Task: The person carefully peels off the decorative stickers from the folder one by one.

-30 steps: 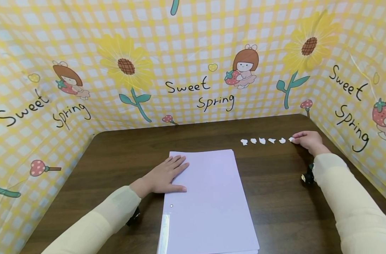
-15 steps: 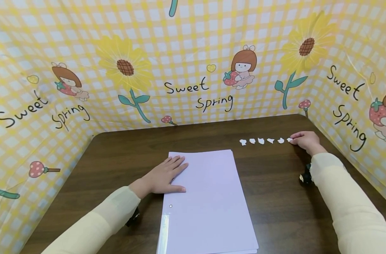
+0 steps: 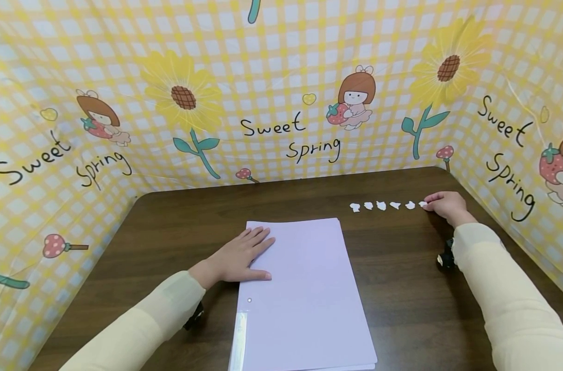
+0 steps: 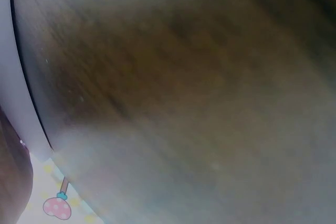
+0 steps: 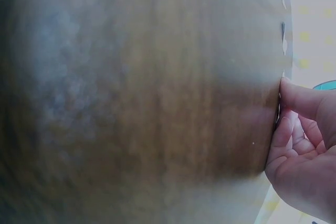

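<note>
My left hand (image 3: pixel 238 257) lies flat, fingers spread, on the upper left part of a stack of white paper sheets (image 3: pixel 309 304). The stack has a small hole and a shiny clear strip along its left edge. Far to the right, my right hand (image 3: pixel 449 206) pinches a small white paper scrap (image 3: pixel 423 204) at the table surface, partly hidden by the fingertips. Several similar torn scraps (image 3: pixel 380 205) lie in a row to its left. In the right wrist view, the thumb and fingers of the right hand (image 5: pixel 310 135) meet close to the tabletop.
The dark wooden table (image 3: pixel 170 221) runs back to a yellow checked cloth (image 3: pixel 272 77) printed with flowers and figures, which rises behind and along both sides. Black wrist cameras sit under the left sleeve (image 3: pixel 137 314) and the right sleeve (image 3: pixel 508 288).
</note>
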Tool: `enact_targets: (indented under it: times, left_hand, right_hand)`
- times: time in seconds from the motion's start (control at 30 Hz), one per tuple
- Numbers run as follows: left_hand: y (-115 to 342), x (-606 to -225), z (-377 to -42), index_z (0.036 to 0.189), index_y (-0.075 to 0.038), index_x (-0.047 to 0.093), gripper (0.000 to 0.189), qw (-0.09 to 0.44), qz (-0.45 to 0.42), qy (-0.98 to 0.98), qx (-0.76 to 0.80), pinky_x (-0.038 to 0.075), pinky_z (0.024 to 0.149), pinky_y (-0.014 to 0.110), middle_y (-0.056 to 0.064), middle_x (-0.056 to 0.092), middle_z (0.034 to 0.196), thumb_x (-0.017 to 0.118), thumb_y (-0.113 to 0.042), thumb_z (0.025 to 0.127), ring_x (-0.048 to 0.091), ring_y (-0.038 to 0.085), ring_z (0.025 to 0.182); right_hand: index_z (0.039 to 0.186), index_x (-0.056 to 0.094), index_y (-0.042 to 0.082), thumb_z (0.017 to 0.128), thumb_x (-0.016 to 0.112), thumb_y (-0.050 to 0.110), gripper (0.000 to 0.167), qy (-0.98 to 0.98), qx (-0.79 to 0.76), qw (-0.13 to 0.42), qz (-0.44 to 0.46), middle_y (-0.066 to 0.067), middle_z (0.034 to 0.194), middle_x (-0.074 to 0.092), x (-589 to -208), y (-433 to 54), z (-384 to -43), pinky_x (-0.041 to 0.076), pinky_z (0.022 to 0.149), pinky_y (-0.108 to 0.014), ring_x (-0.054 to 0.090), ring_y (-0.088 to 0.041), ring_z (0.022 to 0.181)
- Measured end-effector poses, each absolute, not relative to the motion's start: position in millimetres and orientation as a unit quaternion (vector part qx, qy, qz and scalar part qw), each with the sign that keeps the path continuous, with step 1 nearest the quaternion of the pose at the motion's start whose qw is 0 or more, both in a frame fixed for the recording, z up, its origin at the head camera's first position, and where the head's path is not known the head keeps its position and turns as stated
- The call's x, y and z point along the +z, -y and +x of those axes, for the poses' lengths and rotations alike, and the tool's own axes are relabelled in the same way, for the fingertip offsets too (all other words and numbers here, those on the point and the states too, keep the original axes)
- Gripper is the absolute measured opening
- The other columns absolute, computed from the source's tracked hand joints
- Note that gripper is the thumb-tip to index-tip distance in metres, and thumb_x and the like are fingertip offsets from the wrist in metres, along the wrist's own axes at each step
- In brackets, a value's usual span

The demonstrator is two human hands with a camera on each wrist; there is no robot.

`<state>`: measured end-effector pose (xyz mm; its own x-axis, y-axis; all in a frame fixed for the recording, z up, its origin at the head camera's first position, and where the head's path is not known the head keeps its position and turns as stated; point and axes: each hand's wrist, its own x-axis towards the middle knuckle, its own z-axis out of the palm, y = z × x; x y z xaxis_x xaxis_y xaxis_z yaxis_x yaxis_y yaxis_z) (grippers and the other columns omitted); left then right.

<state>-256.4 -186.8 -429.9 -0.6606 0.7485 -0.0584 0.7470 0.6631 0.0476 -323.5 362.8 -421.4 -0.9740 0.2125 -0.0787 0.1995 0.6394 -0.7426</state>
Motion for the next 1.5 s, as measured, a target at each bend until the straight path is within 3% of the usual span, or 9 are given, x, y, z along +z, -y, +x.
enact_targets:
  times: [0.4,0.7,1.1,1.23,1.37,1.5]
  left_hand:
    - [187,-431,-257,0.155,-0.011,0.025,0.098,0.034,0.41,-0.912,0.01,0.009,0.116,0.048,0.014,0.016,0.16,0.037,-0.079,0.086,0.01,0.03,0.147]
    - [187,-432,-257,0.155,-0.011,0.025,0.097,0.038,0.41,-0.911,0.013,0.008,0.116,0.047,0.014,0.015,0.16,0.037,-0.079,0.086,0.009,0.029,0.147]
    - [188,-429,-257,0.155,-0.012,0.023,0.099,0.037,0.41,-0.911,0.007,0.008,0.116,0.047,0.014,0.014,0.161,0.035,-0.08,0.085,0.008,0.029,0.147]
    - [187,-428,-257,0.155,-0.011,0.023,0.099,0.035,0.412,-0.911,0.004,0.009,0.116,0.047,0.014,0.014,0.16,0.035,-0.08,0.086,0.009,0.029,0.147]
    - [188,-428,-256,0.155,-0.011,0.023,0.099,0.035,0.412,-0.911,0.003,0.009,0.116,0.048,0.014,0.014,0.16,0.035,-0.08,0.086,0.009,0.029,0.147]
    - [187,-427,-256,0.155,-0.011,0.023,0.099,0.035,0.412,-0.911,0.002,0.009,0.116,0.048,0.014,0.013,0.16,0.035,-0.08,0.086,0.009,0.029,0.147]
  right_hand:
    - [0.119,0.058,-0.012,0.092,0.063,0.013,0.037,0.9,0.423,0.001,-0.102,-0.03,0.127,0.049,-423,-365,-321,0.039,0.077,-0.036,0.045,-0.038,0.107]
    - [0.122,0.056,-0.011,0.093,0.062,0.014,0.039,0.894,0.437,-0.001,-0.098,-0.029,0.127,0.048,-423,-368,-321,0.04,0.077,-0.035,0.046,-0.035,0.103]
    - [0.125,0.056,-0.01,0.096,0.06,0.015,0.039,0.88,0.467,0.002,-0.092,-0.012,0.111,0.06,-416,-367,-316,0.05,0.07,-0.019,0.056,-0.005,0.081]
    - [0.127,0.055,-0.009,0.097,0.061,0.02,0.043,0.882,0.463,0.001,-0.085,-0.02,0.12,0.056,-413,-362,-315,0.05,0.073,-0.022,0.058,-0.014,0.09]
    - [0.13,0.052,-0.008,0.098,0.059,0.024,0.046,0.884,0.464,-0.008,-0.066,-0.025,0.13,0.051,-408,-354,-312,0.048,0.083,-0.033,0.057,-0.029,0.103]
    - [0.132,0.05,-0.009,0.098,0.058,0.025,0.048,0.876,0.479,-0.015,-0.048,-0.027,0.132,0.049,-403,-342,-308,0.045,0.093,-0.043,0.054,-0.035,0.111]
